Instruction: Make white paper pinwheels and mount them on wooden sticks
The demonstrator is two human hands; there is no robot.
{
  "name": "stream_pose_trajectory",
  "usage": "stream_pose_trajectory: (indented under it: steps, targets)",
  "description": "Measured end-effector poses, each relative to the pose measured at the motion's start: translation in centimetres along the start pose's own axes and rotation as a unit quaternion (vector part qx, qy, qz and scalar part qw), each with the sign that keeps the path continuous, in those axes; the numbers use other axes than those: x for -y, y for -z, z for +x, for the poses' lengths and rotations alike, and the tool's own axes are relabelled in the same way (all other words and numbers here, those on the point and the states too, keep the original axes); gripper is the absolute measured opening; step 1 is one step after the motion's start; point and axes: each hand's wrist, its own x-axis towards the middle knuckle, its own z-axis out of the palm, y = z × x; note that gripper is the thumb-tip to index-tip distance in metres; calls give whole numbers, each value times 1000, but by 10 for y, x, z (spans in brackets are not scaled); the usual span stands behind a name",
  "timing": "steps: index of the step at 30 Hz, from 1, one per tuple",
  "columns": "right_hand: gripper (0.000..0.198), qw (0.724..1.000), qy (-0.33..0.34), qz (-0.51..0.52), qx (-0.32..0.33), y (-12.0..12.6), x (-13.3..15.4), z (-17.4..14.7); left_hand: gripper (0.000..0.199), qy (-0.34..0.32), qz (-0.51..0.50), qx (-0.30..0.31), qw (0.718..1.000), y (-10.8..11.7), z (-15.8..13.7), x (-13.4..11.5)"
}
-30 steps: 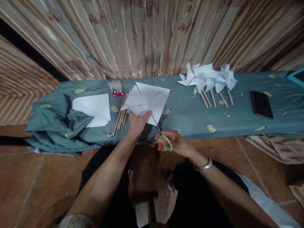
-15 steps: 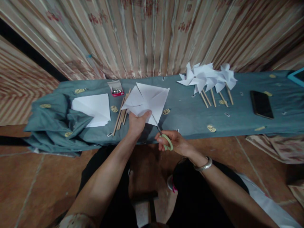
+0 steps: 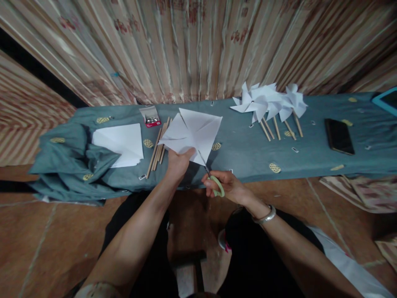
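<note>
Scissors (image 3: 207, 169) at edge of paper (image 3: 203, 131)

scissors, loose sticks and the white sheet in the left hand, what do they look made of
Scissors: pale green handle, probably plastic, judging by its even colour; blades slim and grey, likely metal.
Loose sticks: likely bare wood, from their tan colour and dull look.
Sheet: apparently plain matte paper, thin, with narrow slits.

No readable text — marks on the red box (image 3: 153, 123) and cloth (image 3: 245, 153) are too small.
</note>
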Motion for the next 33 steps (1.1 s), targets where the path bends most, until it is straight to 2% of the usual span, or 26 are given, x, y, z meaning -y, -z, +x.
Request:
stream_pose_trajectory:
  steps: [10,16,33]
  targets:
    - [38,999,20,-28,-7,2,-5,1,24,6,-1,6,1000,0,-2,-1]
    - [38,999,16,-30,-14,1,-5,2,23,6,-7,-4,1000,0,-1,-1]
    - [39,997,14,-61,-36,3,-4,2,27,25,-10,17,999,-3,-8,-6]
